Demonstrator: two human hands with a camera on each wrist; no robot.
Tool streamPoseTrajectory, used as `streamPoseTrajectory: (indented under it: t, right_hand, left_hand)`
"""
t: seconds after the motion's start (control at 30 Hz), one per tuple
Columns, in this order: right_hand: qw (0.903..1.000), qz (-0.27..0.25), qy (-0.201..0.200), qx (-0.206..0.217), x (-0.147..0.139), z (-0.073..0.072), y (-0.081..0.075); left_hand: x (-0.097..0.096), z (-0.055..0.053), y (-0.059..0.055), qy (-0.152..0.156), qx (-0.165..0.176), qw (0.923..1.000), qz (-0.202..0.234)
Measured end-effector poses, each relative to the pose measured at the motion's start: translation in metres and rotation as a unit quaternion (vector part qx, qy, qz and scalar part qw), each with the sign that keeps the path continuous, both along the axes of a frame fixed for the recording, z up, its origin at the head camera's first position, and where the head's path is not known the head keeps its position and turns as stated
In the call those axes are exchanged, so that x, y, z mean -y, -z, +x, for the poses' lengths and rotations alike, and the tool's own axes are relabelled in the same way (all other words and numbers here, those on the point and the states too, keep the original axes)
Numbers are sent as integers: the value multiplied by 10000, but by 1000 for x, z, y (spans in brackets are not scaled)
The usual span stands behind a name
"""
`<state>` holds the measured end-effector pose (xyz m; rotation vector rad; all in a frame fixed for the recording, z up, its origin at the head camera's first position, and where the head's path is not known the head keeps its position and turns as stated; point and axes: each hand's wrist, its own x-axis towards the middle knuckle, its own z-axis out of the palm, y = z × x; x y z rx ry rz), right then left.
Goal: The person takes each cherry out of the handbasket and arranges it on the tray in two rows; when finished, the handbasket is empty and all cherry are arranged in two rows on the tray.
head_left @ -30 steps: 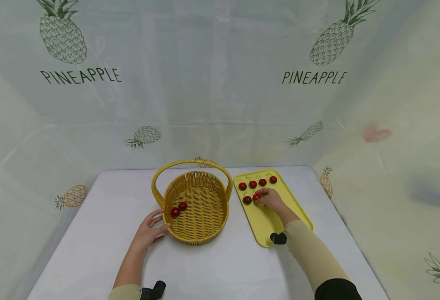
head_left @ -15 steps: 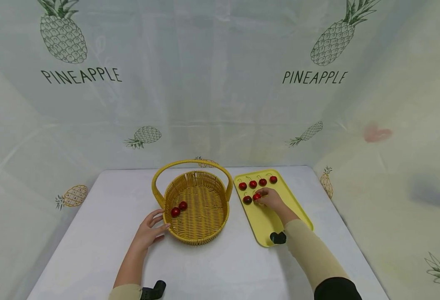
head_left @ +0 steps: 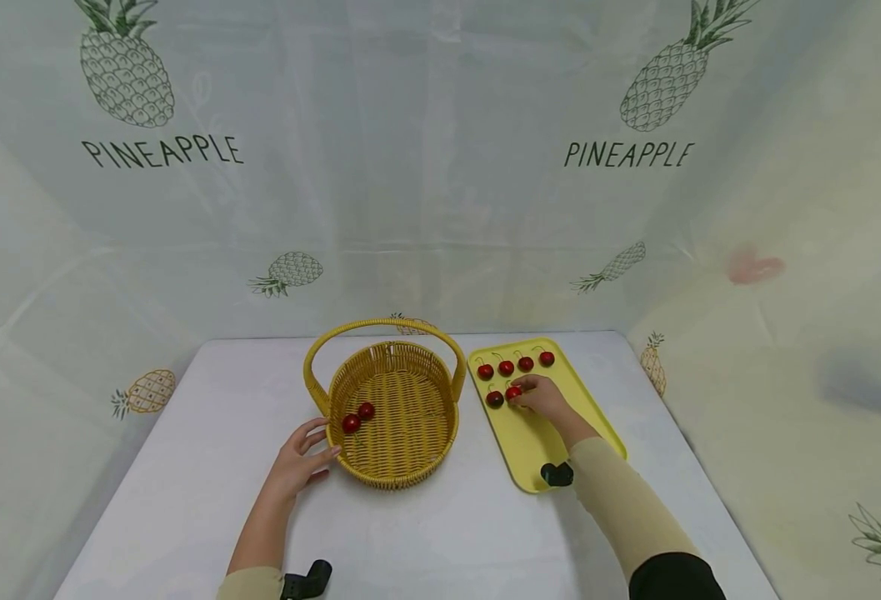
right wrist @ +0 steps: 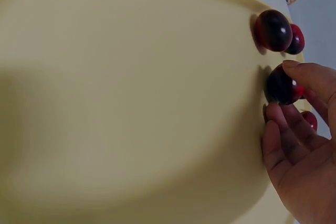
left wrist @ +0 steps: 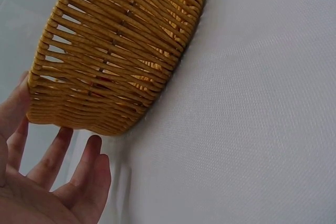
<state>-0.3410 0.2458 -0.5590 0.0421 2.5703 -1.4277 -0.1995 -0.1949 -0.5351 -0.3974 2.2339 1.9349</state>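
Observation:
My left hand (head_left: 295,468) is at the left side of a yellow woven basket (head_left: 410,479). Its thumb touches the rim while the loosely spread fingers (left wrist: 50,158) lie by the outer wall. Two red cherries (head_left: 352,423) lie inside the basket at the left. Over a yellow tray (head_left: 518,454), my right hand (head_left: 547,398) pinches a cherry (right wrist: 281,85) between thumb and fingertips, close above the tray surface. Just left of that is a darker cherry (head_left: 495,399). A back row of several cherries with stems, one of them a cherry (head_left: 506,368) near its middle, lies behind.
The basket's tall arched handle (head_left: 383,322) rises over its far side. Basket and tray stand side by side on a white table (head_left: 207,450), and a pineapple-print cloth (head_left: 440,192) hangs behind it. Black wrist mounts (head_left: 558,475) sit on both arms.

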Motion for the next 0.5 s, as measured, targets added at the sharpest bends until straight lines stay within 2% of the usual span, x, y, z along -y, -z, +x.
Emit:
streamPoseTrajectory:
  t: [0.27,0.5]
  right_hand:
    - [10000,4,37,23,-8,8,-9]
    - [9994,81,-298,-169,-11,21,-22]
  left_hand:
    - [0,1,-1,26,-5,10000,28]
    - [0,1,-2,17,-6,10000,4]
